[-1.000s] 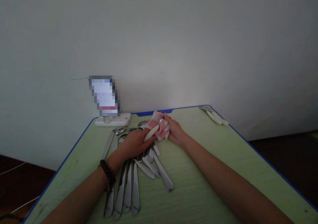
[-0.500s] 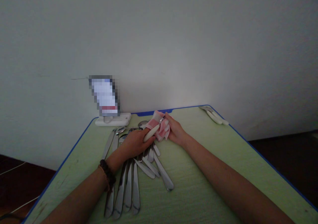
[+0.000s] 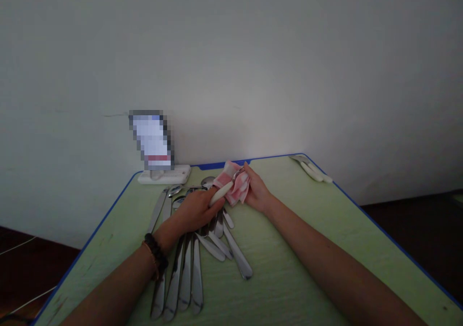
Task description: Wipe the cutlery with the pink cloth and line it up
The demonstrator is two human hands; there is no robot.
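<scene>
My left hand [image 3: 197, 209] is closed round the white handle of a utensil [image 3: 221, 193] over the far middle of the green table [image 3: 296, 249]. The utensil's metal end lies inside a pink and white checked cloth [image 3: 235, 185]. My right hand [image 3: 256, 191] is wrapped round that cloth from the right, fingers pressed on it. Under my left hand and wrist lie several metal spoons and knives [image 3: 188, 273], fanned out toward the near edge.
A white stand [image 3: 164, 175] with a blurred-out object on it sits at the table's far left by the wall. Two or three white-handled utensils [image 3: 313, 168] lie at the far right corner. The table's edges are blue.
Both hands stay in place on the utensil and cloth. The cloth and my right hand's fingers have shifted slightly along the utensil's metal end.
</scene>
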